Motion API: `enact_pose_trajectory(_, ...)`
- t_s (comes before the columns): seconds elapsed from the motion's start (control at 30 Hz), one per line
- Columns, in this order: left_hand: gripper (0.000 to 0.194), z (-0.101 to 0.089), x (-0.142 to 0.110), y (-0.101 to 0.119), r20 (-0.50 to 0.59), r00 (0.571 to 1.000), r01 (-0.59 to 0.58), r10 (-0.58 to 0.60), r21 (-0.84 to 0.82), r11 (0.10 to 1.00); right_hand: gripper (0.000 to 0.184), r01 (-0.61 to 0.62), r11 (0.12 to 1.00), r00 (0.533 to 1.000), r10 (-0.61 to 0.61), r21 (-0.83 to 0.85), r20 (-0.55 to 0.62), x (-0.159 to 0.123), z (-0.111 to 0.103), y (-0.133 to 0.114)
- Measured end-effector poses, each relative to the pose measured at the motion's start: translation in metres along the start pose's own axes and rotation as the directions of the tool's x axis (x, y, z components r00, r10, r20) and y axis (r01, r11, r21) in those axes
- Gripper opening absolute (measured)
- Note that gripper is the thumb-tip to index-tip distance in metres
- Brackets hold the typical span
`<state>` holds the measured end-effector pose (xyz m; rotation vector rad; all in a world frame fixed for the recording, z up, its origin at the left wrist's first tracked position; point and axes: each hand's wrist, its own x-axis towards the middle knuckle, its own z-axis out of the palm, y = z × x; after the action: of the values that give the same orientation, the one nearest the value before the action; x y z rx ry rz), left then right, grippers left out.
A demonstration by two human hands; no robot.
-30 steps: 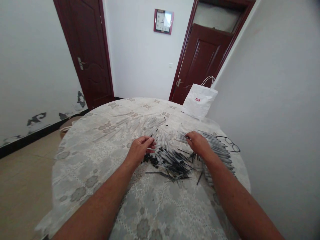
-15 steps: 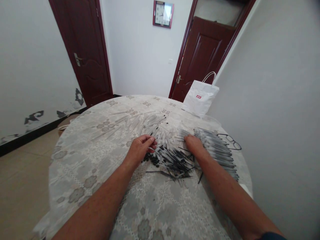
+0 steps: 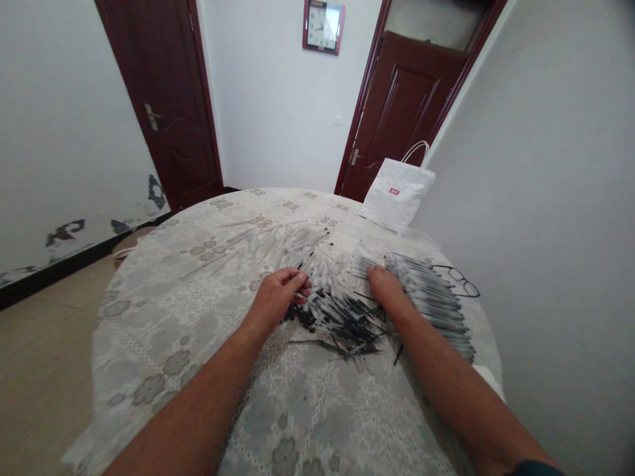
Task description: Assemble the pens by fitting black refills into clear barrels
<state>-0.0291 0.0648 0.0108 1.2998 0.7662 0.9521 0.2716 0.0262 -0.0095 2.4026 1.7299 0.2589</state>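
My left hand hovers over the left side of the pile, its thumb and fingers drawn together. Anything between those fingertips is too small to name. Just below it lie small black pen parts, perhaps caps. Dark pen refills are heaped between my hands. Clear pen barrels are spread beyond the left hand. My right hand rests by a small row of pens, its fingers curled down and mostly hidden. Right of it, many pens lie stacked side by side.
A round table with a patterned lace cloth carries everything. At the back right stands a white paper bag. Eyeglasses lie beyond the stacked pens, near the right wall. Two dark red doors and a wall clock are behind.
My right hand has shifted very slightly to the right beside the small row of pens. The left hand stays almost where it was.
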Motion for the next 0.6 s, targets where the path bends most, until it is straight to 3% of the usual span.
enact_pose_trajectory(0.47, 0.043, -0.001, 0.001, 0.0, 0.005, 1.0, 0.014, -0.014, 0.042, 0.999, 0.032, -0.016, 0.996, 1.0, 0.019, 0.093, -0.025, 0.01, 0.008, -0.003)
enact_pose_trajectory(0.6, 0.042, -0.001, 0.0, -0.001, 0.009, 1.0, 0.008, -0.008, 0.041, 0.999, 0.055, 0.036, 0.989, 0.999, -0.033, 0.142, -0.027, 0.025, 0.007, 0.005)
